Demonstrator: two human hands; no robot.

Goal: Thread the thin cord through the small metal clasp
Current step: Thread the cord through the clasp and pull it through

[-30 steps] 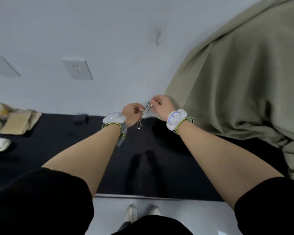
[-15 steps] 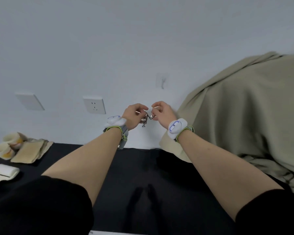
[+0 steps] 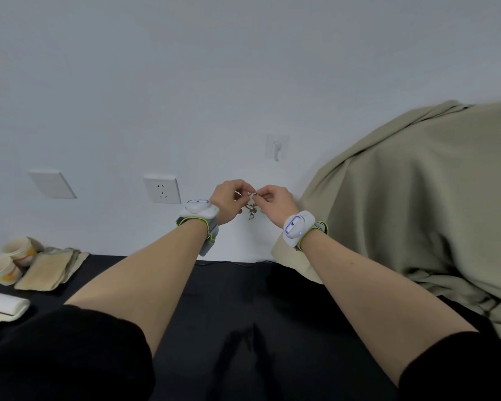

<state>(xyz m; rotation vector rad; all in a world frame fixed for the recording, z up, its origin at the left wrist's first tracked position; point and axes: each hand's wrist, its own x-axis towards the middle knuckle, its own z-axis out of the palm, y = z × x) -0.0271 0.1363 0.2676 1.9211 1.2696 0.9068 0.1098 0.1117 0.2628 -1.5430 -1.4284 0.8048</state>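
Pinching the small metal clasp (image 3: 252, 194) between them, left hand (image 3: 229, 202) and right hand (image 3: 274, 203) meet, raised.

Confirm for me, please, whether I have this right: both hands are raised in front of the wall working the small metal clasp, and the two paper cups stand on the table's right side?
Not quite. The head view shows the paper cups at the table's far left. The left hand and right hand are indeed raised before the wall, pinching the small metal clasp.

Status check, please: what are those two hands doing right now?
Left hand and right hand pinching small metal clasp, raised off table. Cord too thin to see. Nothing in the way.
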